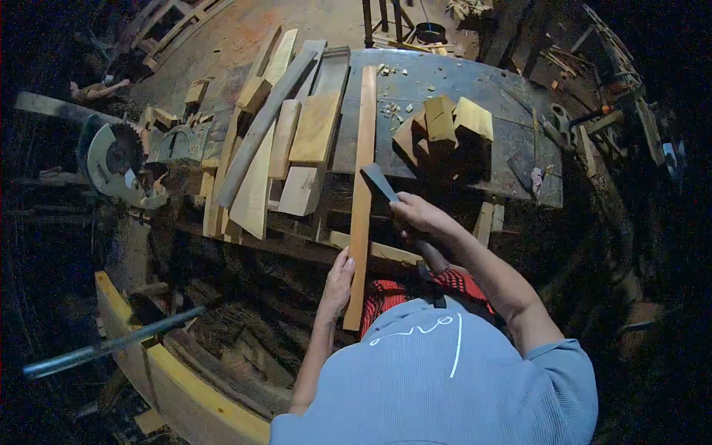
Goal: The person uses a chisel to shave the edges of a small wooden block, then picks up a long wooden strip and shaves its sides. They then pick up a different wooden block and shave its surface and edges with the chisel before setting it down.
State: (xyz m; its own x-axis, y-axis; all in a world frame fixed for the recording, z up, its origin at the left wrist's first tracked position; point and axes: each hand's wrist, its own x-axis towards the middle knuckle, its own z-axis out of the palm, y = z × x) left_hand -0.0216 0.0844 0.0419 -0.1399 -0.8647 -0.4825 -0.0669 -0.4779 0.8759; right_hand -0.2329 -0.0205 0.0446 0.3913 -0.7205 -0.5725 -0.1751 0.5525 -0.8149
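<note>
Nearest, a blue shirt [423, 393] fills the foreground, with a red and black cloth [382, 300] showing at its upper edge. The left hand [339, 285] has its fingers clamped on the lower part of a long wooden strip [363, 163]. The right hand [419, 215] has its fingers wrapped around a tool; its flat blade [380, 182] lies at the strip's right edge. The strip runs away from the body, its far part over the dark, worn table [460, 70]. To the lower left are a metal bar [111, 345] and a curved timber [200, 393].

On the table, boards [319, 126] lie left of the strip; blocks [441, 122] stand to its right, near scattered chips [393, 111]. A circular saw [115, 163] is further left. Beyond, the floor [245, 30] is dusty, with a round pan [430, 33] and wood scraps.

The shirt and timber are cut off by the frame. The right palm hides part of the tool's grip. Contact between strip and table cannot be confirmed. Both sides of the room are too dark to read.
</note>
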